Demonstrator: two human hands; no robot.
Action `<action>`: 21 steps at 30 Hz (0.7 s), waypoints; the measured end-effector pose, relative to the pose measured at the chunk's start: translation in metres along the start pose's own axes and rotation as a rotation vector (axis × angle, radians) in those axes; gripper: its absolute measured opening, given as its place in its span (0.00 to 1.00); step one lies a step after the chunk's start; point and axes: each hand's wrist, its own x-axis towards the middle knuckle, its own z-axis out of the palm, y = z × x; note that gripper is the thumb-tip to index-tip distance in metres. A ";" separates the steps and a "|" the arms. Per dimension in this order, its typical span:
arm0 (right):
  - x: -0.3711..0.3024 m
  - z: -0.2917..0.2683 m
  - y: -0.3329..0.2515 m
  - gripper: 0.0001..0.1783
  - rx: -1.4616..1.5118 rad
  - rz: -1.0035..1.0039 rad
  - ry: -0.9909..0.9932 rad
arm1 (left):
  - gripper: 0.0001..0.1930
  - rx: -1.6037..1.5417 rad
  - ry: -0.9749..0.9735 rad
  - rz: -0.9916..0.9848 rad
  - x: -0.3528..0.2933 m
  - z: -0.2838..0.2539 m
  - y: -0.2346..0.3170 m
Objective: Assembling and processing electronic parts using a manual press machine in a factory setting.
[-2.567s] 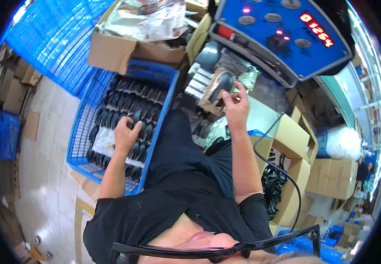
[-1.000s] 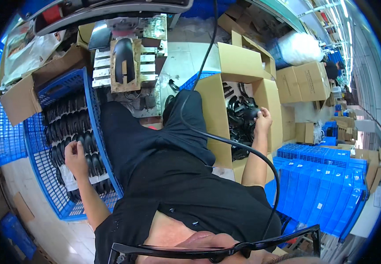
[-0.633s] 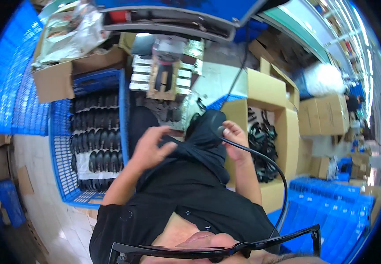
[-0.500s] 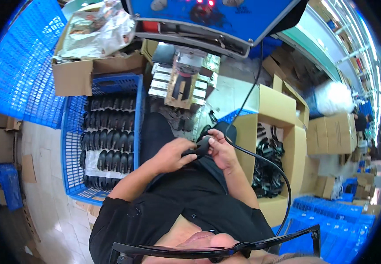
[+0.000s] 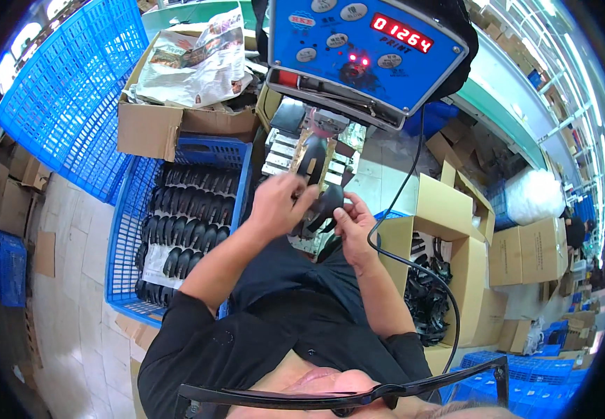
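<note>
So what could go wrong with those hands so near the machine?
The black curved piece might slip: the right hand seems to hold it only by its edge. The black cable loops close beside that hand and could snag. The left hand is near the tan holder, so fingers might get pinched if machine parts moved there.
</note>
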 end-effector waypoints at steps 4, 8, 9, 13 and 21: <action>0.023 -0.002 -0.012 0.27 0.038 -0.030 0.085 | 0.21 0.299 0.169 0.090 0.057 0.014 -0.001; 0.042 -0.001 -0.016 0.24 0.082 -0.049 0.109 | 0.21 0.369 0.045 0.042 0.072 0.028 -0.009; 0.046 0.000 -0.018 0.24 0.082 -0.053 0.110 | 0.21 0.368 0.047 0.045 0.073 0.027 -0.008; 0.064 0.016 -0.028 0.26 0.086 -0.085 0.126 | 0.21 0.272 0.182 -0.060 0.068 0.011 0.000; 0.125 0.055 -0.010 0.26 -0.305 -0.264 0.111 | 0.21 0.205 0.223 -0.178 0.003 -0.039 -0.034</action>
